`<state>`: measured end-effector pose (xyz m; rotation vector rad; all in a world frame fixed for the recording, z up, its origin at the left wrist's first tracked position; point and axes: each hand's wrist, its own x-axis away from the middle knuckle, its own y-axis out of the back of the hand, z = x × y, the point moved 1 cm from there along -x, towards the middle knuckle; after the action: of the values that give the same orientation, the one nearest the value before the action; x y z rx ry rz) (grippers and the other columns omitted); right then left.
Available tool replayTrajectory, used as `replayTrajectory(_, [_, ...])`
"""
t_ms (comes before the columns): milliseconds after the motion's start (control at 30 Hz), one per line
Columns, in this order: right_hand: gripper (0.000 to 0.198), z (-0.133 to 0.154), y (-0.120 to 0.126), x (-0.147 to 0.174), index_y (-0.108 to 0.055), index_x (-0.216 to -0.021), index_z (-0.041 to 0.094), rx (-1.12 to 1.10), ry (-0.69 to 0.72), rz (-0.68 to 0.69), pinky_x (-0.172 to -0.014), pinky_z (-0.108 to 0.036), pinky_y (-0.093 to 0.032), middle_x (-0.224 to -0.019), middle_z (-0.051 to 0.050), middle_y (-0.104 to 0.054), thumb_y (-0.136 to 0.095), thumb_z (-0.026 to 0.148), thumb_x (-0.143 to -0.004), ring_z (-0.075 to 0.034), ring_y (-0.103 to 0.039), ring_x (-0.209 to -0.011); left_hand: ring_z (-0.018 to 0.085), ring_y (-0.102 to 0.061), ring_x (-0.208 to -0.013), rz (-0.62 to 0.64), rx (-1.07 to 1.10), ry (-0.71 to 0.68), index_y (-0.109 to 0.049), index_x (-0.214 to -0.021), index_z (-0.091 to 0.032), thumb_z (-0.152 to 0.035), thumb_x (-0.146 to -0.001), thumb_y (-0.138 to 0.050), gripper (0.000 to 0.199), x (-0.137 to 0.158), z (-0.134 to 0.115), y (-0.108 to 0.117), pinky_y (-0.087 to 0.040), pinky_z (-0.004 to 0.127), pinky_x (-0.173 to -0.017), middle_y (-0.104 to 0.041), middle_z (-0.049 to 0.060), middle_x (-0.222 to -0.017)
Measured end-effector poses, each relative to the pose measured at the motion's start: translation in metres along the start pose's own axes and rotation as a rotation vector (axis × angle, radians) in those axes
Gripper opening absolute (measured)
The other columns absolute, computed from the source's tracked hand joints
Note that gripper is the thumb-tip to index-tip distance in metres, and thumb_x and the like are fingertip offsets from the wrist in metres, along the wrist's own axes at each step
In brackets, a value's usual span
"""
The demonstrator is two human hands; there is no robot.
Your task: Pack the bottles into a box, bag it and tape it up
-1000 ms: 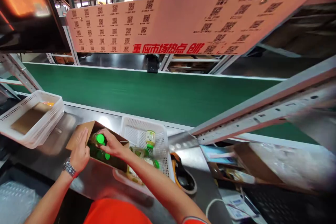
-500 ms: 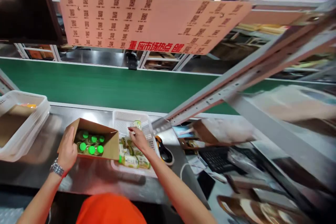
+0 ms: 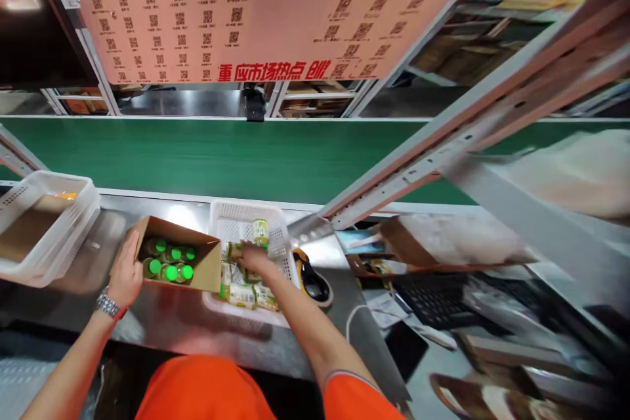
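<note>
An open cardboard box (image 3: 205,266) holds several bottles with green caps (image 3: 170,272), standing in rows. My left hand (image 3: 125,279), with a metal watch at the wrist, grips the box's left side, fingers long against the outer wall. To the right is a white perforated basket (image 3: 229,211) with more bottles lying in it, among them a pale-labelled bottle (image 3: 242,295). An upright green-and-white container (image 3: 260,231) is at its back. Down among these bottles is my right hand (image 3: 254,257); its fingers are blurred and partly hidden, so a hold is not certain.
Stacked white baskets (image 3: 81,236) stand at the left. A black-and-orange scanner-like device (image 3: 312,282) lies right of the bottle basket. A metal post (image 3: 394,174) slants across the right. Behind the bench runs a green conveyor belt (image 3: 221,154); a keyboard (image 3: 433,302) is at right.
My right hand has lowered from above the basket to the bottles inside. My left hand stays on the box. The camera view has shifted slightly.
</note>
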<state>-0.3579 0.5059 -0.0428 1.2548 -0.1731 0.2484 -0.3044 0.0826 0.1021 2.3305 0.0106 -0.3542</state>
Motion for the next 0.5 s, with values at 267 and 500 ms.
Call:
replayTrajectory(267, [0.060,-0.006,0.048,0.027,-0.059,-0.148,0.012,-0.324,-0.005,-0.191,-0.108,-0.042,-0.053,-0.145,-0.023,-0.066,-0.063,0.044,-0.097,-0.033,-0.066,-0.133,0.029,-0.044,-0.160,-0.019,0.003,0.056,-0.049,-0.163,-0.009,-0.018,-0.089,-0.047,0.075,0.004,-0.016,0.002,-0.031,0.049,-0.137,-0.047,0.016,-0.170])
replayTrajectory(500, [0.066,0.112,0.108,0.063,-0.073,-0.129,0.025,-0.819,0.482,-0.373,-0.098,-0.044,-0.059,-0.120,-0.008,-0.078,-0.089,0.061,-0.076,-0.029,-0.074,-0.108,0.031,-0.038,-0.163,-0.030,-0.021,0.013,-0.044,-0.166,-0.011,-0.013,-0.087,-0.048,0.079,0.004,-0.030,-0.014,-0.026,0.053,-0.138,-0.045,0.016,-0.172])
